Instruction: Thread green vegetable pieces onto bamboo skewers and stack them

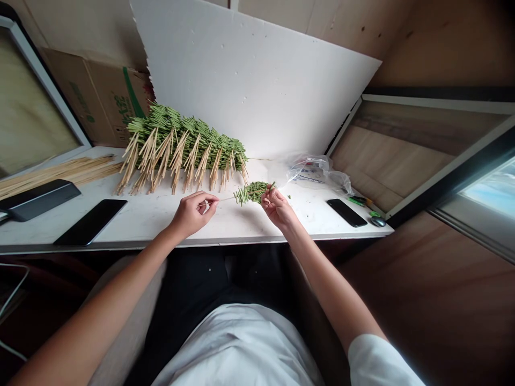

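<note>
My left hand (193, 214) is closed in a pinch around a thin wooden skewer (227, 199), which points right. Short green stem-like pieces, which look like cut green beans (241, 196), sit crosswise at its far end. Just beyond lies a small heap of the same pieces (256, 188), and where skewer and heap part is hard to tell. Over the heap's right side, my right hand (277, 206) pinches one green piece (272, 186) between its fingertips. Behind my hands rises a large stack of loaded green skewers (193, 134), bare stick ends fanned toward me.
Bare wooden skewers (88, 170) lie at the left, near a black device (40, 198) and a dark phone (92, 221). To the right are a clear plastic bag (322, 170), another phone (346, 212) and a small dark rounded object (377, 220). A white board (257, 80) stands behind.
</note>
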`<state>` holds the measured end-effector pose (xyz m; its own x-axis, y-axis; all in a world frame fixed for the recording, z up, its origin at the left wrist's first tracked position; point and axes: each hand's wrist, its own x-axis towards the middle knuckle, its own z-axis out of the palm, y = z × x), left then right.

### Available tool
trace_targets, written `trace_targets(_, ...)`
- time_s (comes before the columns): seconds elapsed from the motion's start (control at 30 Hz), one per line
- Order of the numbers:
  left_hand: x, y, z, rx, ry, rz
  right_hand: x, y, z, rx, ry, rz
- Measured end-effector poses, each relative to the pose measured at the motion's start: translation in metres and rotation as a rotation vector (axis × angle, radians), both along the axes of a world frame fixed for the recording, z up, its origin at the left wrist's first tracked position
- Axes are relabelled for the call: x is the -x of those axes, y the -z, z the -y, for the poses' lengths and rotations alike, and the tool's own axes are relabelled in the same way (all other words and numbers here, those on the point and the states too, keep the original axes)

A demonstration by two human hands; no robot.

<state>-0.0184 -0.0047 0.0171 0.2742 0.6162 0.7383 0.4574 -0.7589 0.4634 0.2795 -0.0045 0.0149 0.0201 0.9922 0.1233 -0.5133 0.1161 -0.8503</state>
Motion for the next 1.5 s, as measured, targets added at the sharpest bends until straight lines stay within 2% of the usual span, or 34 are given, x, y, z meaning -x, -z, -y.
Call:
trace_targets(0.2, 0.0001, -0.0003, 0.0003, -0.008, 0.008, 0.001, -0.0011, 0.0029, 0.0006, 0.002, -0.048, -0.043)
trace_targets(0.47, 0.0001, -0.0017, 0.0010, -0.007, 0.009, 0.003, 0.0017, -0.0006, 0.0044, -0.037, -0.054, 0.015)
trace_targets(0.7, 0.0005, -0.0014, 0.0005, -0.030, 0.015, 0.003, 0.0033, -0.0018, 0.0051, -0.022, -0.042, -0.034)
trace_targets(1.0, 0.0007, 0.0004, -0.0015, -0.048, 0.017, 0.002, 0.0049, -0.0009, 0.0068, -0.012, -0.110, -0.095)
trace_targets(1.5, 0.0000, 0.0003, -0.0004, -0.038, 0.006, 0.015, 0.0036, 0.0029, 0.0060, 0.016, -0.069, -0.007)
